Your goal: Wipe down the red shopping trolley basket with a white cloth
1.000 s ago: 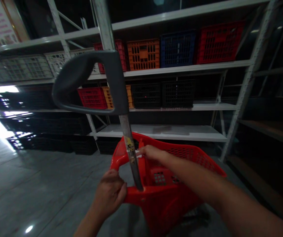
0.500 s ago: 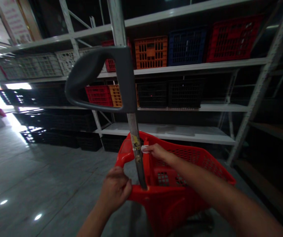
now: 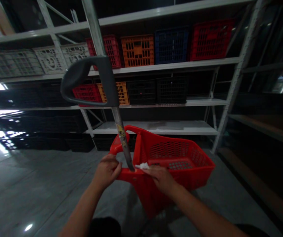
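A red plastic shopping basket on wheels (image 3: 173,149) stands in front of me, with a mesh wall and an inner divider. A thin metal pole (image 3: 122,138) rises from its near rim to a grey looped handle (image 3: 104,74). My left hand (image 3: 106,171) is wrapped around the basket's curved left rim, just left of the pole. My right hand (image 3: 161,177) rests on the near rim, pinching a small white tissue (image 3: 142,166). The basket's wheels are hidden below it.
Metal shelving (image 3: 153,127) fills the background, holding red, orange, blue (image 3: 171,46), black and white plastic crates. Black crates (image 3: 45,141) line the lower left. A polished grey floor (image 3: 37,184) spreads left of the basket, and dark wooden shelves (image 3: 262,123) stand to the right.
My right hand has slid back from the basket's inner divider to the near rim, taking the white tissue with it. The basket now shows more of its inside, and the view has shifted.
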`<move>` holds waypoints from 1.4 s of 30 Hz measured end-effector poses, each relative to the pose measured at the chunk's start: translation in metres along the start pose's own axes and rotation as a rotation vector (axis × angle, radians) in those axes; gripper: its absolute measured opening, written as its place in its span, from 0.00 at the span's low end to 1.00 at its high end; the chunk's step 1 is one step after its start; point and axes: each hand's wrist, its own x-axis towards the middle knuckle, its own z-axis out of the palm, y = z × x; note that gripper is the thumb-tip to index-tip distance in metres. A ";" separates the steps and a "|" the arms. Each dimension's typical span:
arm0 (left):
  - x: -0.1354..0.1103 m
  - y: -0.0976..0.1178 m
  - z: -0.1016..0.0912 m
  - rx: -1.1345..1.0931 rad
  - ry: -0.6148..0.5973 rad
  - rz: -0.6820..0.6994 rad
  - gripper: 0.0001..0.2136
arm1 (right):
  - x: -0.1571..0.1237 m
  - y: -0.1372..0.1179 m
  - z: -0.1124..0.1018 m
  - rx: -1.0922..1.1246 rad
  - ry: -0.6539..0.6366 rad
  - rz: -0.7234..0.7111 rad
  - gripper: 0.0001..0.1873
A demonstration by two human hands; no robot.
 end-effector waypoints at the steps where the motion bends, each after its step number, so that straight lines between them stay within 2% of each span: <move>1: 0.000 -0.002 0.000 0.005 -0.001 0.002 0.17 | -0.014 0.012 -0.005 -0.047 0.011 0.015 0.23; 4: 0.001 -0.006 0.002 0.023 -0.006 -0.006 0.18 | -0.061 0.049 -0.025 -0.201 0.097 0.130 0.24; 7: 0.003 -0.010 0.006 0.043 -0.001 -0.035 0.18 | -0.085 0.059 -0.025 -0.305 0.275 0.234 0.26; 10: 0.006 -0.011 0.011 0.055 0.004 -0.076 0.17 | -0.060 0.030 0.007 -0.287 0.367 0.218 0.30; 13: 0.010 -0.012 0.015 0.037 0.017 -0.105 0.16 | -0.008 -0.007 0.044 -0.201 0.352 0.164 0.30; 15: 0.013 -0.013 0.015 0.011 0.013 -0.123 0.15 | 0.016 -0.018 0.057 -0.186 0.342 0.116 0.28; 17: 0.014 -0.014 0.015 -0.004 0.002 -0.134 0.15 | 0.016 -0.013 0.056 -0.204 0.340 0.051 0.27; 20: 0.013 -0.016 0.014 0.011 -0.001 -0.141 0.16 | -0.021 0.018 0.032 -0.266 0.376 0.016 0.27; 22: 0.013 -0.018 0.016 0.038 0.006 -0.154 0.16 | -0.050 0.041 0.013 -0.312 0.425 0.080 0.28; 24: 0.013 -0.022 0.019 0.060 0.008 -0.164 0.17 | -0.067 0.054 0.002 -0.341 0.472 0.180 0.28; 26: 0.015 -0.024 0.024 0.076 -0.003 -0.170 0.18 | -0.063 0.052 0.005 -0.336 0.489 0.257 0.27; 28: 0.017 -0.026 0.029 0.085 -0.017 -0.168 0.19 | -0.042 0.039 0.018 -0.295 0.454 0.267 0.28; 31: 0.022 -0.027 0.034 0.101 -0.052 -0.147 0.19 | -0.004 0.019 0.040 -0.246 0.380 0.198 0.29; 33: 0.025 -0.029 0.036 0.119 -0.062 -0.132 0.20 | 0.004 0.017 0.043 -0.253 0.358 0.149 0.29; 35: 0.029 -0.033 0.038 0.128 -0.076 -0.103 0.20 | -0.008 0.029 0.032 -0.284 0.349 0.126 0.28; 37: 0.034 -0.037 0.039 0.115 -0.092 -0.068 0.20 | -0.037 0.052 0.008 -0.333 0.367 0.152 0.27; 42: 0.044 -0.047 0.049 0.054 -0.091 -0.101 0.19 | -0.132 0.129 -0.081 -0.496 0.532 0.343 0.26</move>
